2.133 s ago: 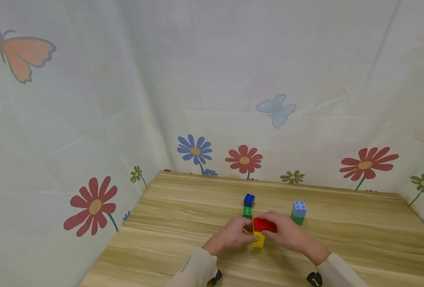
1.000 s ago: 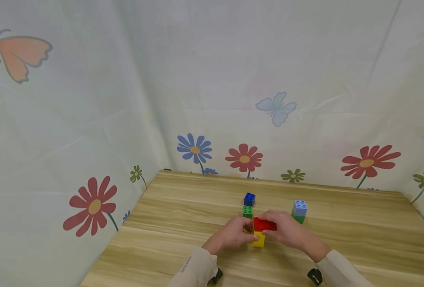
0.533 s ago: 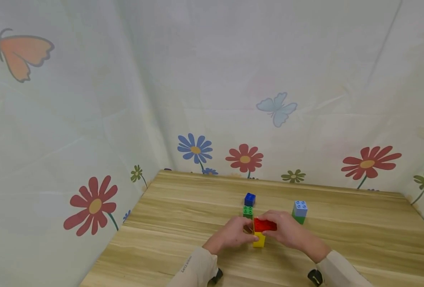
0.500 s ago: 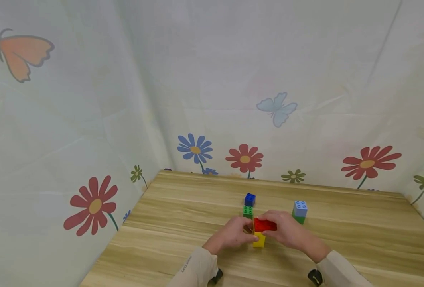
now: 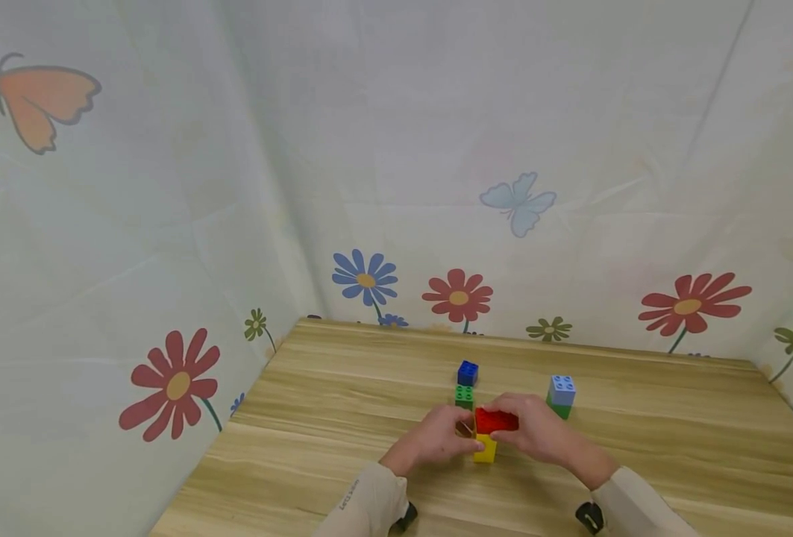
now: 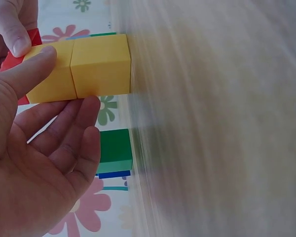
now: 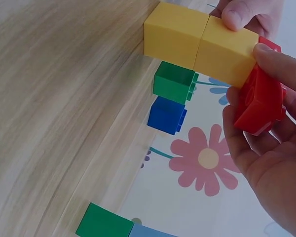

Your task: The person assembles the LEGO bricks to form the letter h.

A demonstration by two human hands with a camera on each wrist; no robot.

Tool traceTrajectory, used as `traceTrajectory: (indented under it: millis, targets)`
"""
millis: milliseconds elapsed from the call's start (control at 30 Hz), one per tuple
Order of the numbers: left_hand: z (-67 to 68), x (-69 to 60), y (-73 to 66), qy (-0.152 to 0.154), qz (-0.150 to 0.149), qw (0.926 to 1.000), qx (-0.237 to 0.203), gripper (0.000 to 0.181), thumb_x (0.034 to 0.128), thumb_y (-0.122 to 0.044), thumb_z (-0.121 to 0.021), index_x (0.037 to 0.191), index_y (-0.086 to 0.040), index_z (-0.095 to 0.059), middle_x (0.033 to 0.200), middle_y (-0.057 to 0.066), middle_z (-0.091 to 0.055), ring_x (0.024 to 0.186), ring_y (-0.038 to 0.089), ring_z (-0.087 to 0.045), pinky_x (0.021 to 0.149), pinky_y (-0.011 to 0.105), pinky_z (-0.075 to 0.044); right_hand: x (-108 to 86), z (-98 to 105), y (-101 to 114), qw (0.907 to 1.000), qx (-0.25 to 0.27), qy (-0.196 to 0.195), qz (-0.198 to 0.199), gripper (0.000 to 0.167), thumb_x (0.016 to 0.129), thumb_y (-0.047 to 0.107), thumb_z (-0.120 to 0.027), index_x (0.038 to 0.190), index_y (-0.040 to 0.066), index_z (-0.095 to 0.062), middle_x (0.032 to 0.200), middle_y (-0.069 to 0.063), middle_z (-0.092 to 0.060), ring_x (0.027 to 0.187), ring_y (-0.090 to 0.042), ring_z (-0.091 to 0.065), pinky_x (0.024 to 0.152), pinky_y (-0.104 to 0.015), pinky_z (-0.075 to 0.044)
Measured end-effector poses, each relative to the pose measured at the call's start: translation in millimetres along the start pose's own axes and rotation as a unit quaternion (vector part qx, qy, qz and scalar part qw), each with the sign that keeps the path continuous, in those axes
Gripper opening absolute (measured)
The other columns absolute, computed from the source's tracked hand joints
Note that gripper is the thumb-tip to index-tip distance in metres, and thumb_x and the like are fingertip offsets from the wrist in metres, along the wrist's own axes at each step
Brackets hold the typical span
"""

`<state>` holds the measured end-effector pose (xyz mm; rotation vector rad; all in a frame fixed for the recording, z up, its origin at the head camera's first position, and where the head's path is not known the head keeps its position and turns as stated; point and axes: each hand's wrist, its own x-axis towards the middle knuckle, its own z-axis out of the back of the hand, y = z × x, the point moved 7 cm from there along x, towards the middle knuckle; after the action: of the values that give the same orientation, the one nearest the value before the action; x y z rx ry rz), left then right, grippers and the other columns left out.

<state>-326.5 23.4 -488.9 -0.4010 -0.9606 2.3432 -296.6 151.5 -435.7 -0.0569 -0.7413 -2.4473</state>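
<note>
Red brick atop upper yellow brick, lower yellow brick beneath, on table. Right hand pinches red; left hand pinches upper yellow. Red overhangs rightward: pressing overhang could tip column or pop red loose. Right wrist view bares red underside, yellow seam; head view shows neither.

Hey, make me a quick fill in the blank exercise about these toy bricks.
The red brick is held in the ____ hand.
The left hand pinches a ____ brick.
The light blue brick sits on a brick colored ____.
Just beyond the lone green brick stands a dark ____ brick.
Missing words: right; yellow; green; blue.
</note>
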Motion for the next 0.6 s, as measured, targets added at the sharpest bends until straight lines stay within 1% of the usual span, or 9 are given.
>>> traceTrajectory:
  millis: [333,600]
  targets:
    - [-0.3,-0.4,-0.3,0.001,0.005,1.0000,0.002,0.023,0.0831,-0.030,-0.073,0.103,-0.019,-0.067,0.088,-0.016,-0.061,0.080,0.001,-0.056,0.073,0.020,-0.048,2.3,1.7,1.5,0.9997,0.008,0.019,-0.013,0.032,0.081,0.018,-0.076,0.111,0.014,-0.067,0.106,0.004,-0.064,0.087,-0.010,-0.057,0.078,-0.028,-0.052]
    - [0.0,-0.6,0.3,-0.001,0.008,1.0000,-0.005,0.023,0.0828,-0.029,-0.074,0.102,-0.020,-0.068,0.088,-0.016,-0.062,0.079,0.002,-0.056,0.072,0.020,-0.048,4.5,2.2,6.3,0.9995,0.001,0.031,-0.009,0.029,0.080,0.015,-0.076,0.108,0.015,-0.067,0.103,0.006,-0.064,0.088,-0.011,-0.057,0.079,-0.031,-0.052]
